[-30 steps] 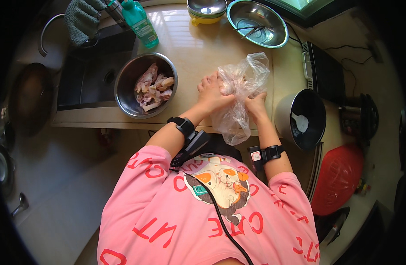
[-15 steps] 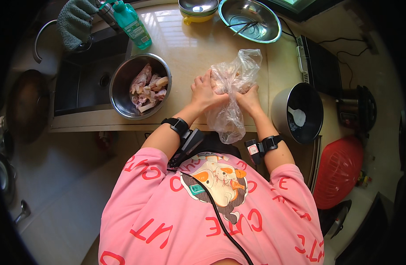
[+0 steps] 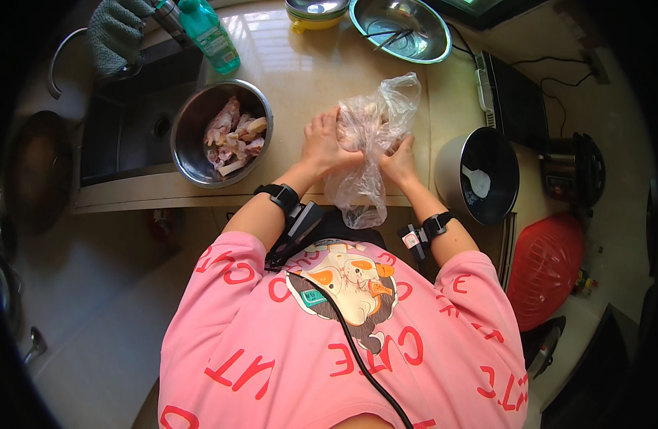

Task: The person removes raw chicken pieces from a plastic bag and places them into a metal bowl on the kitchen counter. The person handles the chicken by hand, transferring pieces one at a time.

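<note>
A person in a pink printed shirt holds a clear plastic bag (image 3: 372,125) with both hands, over the front part of the pale surface (image 3: 293,68). The left hand (image 3: 323,146) lies along the bag's left side, its grip partly curled around the plastic, with the fingers bent and the thumb reaching across to the gathered middle. The right hand (image 3: 399,161) closes on the opposite side, thumb up; some of its fingers are hidden, so how tightly that grip is drawn in cannot be told. Pale pinkish contents show through the upper part of the bag, while loose, crumpled plastic hangs below the hands at the front edge.

To the left of the bag, well apart from it, a metal bowl (image 3: 192,121) holds several pieces of raw meat (image 3: 230,136). Beyond that bowl lies a dark sink (image 3: 121,146), with a green bottle (image 3: 216,44) standing near its far corner and a grey-green cloth (image 3: 116,37) hanging beside it. At the back are stacked bowls (image 3: 317,20) and a wide metal basin (image 3: 428,46) with dark utensils in it. Right of the hands, a deep pot (image 3: 450,175) contains a white scoop (image 3: 478,181); a red cover (image 3: 547,272) sits farther right.
</note>
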A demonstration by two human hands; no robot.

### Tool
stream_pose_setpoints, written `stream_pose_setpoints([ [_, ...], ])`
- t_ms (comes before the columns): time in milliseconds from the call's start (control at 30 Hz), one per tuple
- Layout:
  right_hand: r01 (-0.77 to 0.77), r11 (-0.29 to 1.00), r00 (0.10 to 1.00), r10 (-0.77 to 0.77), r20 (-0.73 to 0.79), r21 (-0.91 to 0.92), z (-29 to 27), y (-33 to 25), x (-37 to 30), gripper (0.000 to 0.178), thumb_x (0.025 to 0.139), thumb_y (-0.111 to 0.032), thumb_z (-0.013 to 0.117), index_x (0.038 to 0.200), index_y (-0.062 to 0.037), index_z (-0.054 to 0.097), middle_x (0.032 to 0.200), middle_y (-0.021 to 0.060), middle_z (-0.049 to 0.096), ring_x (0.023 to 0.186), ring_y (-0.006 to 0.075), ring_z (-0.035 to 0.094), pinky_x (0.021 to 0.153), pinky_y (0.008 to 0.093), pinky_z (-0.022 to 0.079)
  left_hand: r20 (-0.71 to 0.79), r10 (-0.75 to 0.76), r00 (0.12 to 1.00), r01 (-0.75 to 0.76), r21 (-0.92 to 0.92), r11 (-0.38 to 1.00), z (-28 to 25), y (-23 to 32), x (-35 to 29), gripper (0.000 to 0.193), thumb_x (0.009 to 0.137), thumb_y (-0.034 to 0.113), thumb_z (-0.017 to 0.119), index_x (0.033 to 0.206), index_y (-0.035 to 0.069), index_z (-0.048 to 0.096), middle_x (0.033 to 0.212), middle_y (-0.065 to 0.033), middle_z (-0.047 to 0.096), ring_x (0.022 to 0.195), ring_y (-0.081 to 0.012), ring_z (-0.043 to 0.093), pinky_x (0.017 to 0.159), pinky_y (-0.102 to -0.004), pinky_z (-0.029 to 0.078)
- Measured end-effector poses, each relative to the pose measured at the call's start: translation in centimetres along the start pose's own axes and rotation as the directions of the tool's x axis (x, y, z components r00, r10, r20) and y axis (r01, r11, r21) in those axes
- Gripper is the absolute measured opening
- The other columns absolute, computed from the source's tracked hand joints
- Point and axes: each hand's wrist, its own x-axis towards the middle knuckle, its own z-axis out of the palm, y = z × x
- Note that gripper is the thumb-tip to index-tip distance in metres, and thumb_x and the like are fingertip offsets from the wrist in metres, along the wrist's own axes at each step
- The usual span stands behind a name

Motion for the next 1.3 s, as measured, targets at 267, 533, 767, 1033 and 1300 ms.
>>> stream_pose_setpoints([
  [267,-0.201,0.927,0.978,0.206,0.017,0.317,-2.2,3.0,-0.6,0.046,0.088,-0.009,0.055,0.130,0.0022,0.038,0.124,0.0148,0.053,0.108,0.0278,0.058,0.086,0.0355,0.050,-0.236,0.104,0.966,-0.120,-0.054,0.991,0.8,-0.8,-1.3,0.049,0.081,0.029,0.064,0.122,0.003,0.056,0.127,-0.0202,0.050,0.117,-0.0354,0.047,0.100,-0.0459,0.038],
  [533,-0.317,0.441,0.915,0.375,0.149,0.839,-2.7,3.6,-4.5,0.050,0.083,0.001,0.041,0.133,-0.0035,0.041,0.126,0.0174,0.052,0.110,0.0303,0.057,0.083,0.0452,0.053,0.017,-0.297,0.955,0.196,-0.788,0.584,-0.2,-4.3,-2.4,0.046,0.082,0.002,0.042,0.127,-0.005,0.050,0.125,-0.0132,0.057,0.112,-0.0193,0.055,0.094,-0.0296,0.045],
  [767,-0.508,0.327,0.816,0.480,0.323,0.797,-2.8,2.2,-3.8,0.055,0.093,-0.050,0.048,0.130,-0.0096,0.049,0.117,0.0136,0.059,0.107,0.0258,0.058,0.087,0.0449,0.050,0.144,-0.292,0.945,0.239,-0.916,0.322,-2.2,-3.5,-4.3,0.064,0.075,-0.002,0.041,0.139,-0.006,0.035,0.137,-0.0181,0.045,0.127,-0.0246,0.045,0.106,-0.0334,0.037],
  [1033,-0.713,0.526,0.701,0.536,0.470,0.464,-2.1,-0.8,-0.2,0.062,0.086,-0.062,0.053,0.124,-0.0127,0.055,0.112,0.0082,0.062,0.098,0.0228,0.061,0.082,0.0421,0.050,0.325,-0.030,0.945,0.325,-0.932,0.159,-3.6,-3.3,-4.9,0.080,0.074,0.002,0.044,0.149,-0.002,0.018,0.148,-0.0185,0.031,0.137,-0.0264,0.032,0.112,-0.0370,0.028],
  [1300,-0.786,0.234,0.610,0.447,0.654,0.573,-0.3,-2.9,1.6,0.044,0.092,-0.043,0.051,0.115,-0.0074,0.063,0.109,0.0125,0.066,0.099,0.0271,0.064,0.088,0.0455,0.052,0.303,-0.259,0.917,0.398,-0.661,0.637,-1.2,-2.7,-2.9,0.089,0.079,0.028,0.064,0.151,0.007,0.016,0.147,-0.0215,0.024,0.136,-0.0332,0.030,0.109,-0.0407,0.034],
])
